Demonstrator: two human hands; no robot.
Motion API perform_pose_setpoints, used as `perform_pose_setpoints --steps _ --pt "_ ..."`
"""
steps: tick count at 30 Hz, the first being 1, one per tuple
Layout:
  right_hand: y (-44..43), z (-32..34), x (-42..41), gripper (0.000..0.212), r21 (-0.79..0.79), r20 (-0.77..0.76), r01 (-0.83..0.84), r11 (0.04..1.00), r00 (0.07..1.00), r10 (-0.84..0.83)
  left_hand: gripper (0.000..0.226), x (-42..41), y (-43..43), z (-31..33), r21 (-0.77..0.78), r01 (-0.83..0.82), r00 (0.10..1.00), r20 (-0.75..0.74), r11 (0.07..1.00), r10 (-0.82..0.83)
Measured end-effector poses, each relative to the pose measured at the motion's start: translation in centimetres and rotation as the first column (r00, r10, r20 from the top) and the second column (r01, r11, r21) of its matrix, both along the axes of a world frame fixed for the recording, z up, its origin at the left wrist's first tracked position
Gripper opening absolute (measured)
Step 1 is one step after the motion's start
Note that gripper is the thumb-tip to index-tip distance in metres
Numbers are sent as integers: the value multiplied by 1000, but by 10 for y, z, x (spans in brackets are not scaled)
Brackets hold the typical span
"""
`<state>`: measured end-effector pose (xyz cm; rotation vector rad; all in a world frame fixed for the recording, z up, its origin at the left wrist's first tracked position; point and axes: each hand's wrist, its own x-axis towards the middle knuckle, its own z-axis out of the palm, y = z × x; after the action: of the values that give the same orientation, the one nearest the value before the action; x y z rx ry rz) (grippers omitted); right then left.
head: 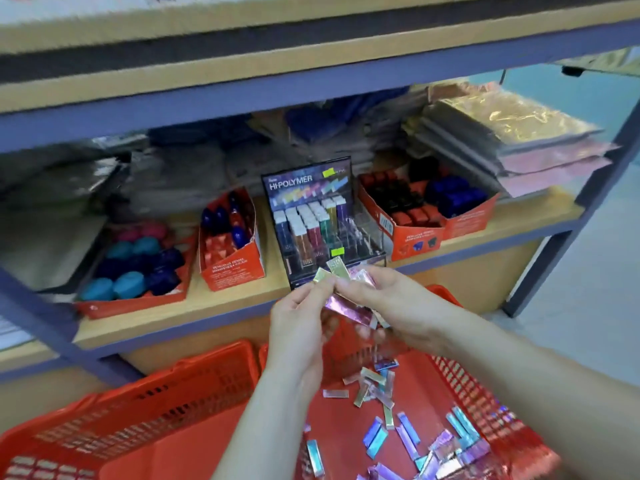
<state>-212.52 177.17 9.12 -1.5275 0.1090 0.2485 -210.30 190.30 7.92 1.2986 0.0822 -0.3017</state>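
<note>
My left hand point(298, 327) pinches a small gold shiny lead case point(322, 275) between thumb and fingers. My right hand point(384, 299) grips a bundle of shiny lead cases point(349, 306), pink and gold ones, just in front of the shelf edge. Both hands meet above a red basket point(491, 407) whose floor holds several loose blue, pink and gold cases point(408, 434). Behind the hands stands a black HI-POLYMER display rack point(311, 220) with several cases upright in its slots; its right slots look bare.
A second red basket point(114, 431) sits at the lower left. On the wooden shelf point(180, 323) stand orange cartons of sharpeners point(135, 268), point(230, 237), point(429, 206). Stacked foil packs point(512, 140) lie at the right. A blue metal post point(568, 237) frames the shelf.
</note>
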Motion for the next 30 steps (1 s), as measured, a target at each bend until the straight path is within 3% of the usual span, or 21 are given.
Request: perform_pose_setpoints --steps 10,16,20,22,26,28,30 --pt "-11 13 30 24 21 145 58 998 988 -60 34 25 -10 33 100 -18 991 134 995 4" --pt "-22 18 41 15 173 46 182 968 980 -192 32 46 -15 49 60 18 994 105 998 -24" --pt "-33 22 45 15 278 -19 297 914 953 -304 18 69 -4 53 242 134 983 93 961 -160" --pt "-42 25 46 15 314 -54 362 877 930 -365 18 81 -1 56 398 174 961 130 901 -243" --pt "-61 26 49 16 358 -109 451 818 890 -443 20 110 -5 66 669 -20 907 324 743 -268" --pt "-68 27 49 15 367 -116 469 803 880 -461 11 128 -12 73 794 -101 831 398 599 -388" --pt "-73 27 49 13 363 -111 478 800 874 -473 15 147 -22 76 905 -157 756 367 395 -542"
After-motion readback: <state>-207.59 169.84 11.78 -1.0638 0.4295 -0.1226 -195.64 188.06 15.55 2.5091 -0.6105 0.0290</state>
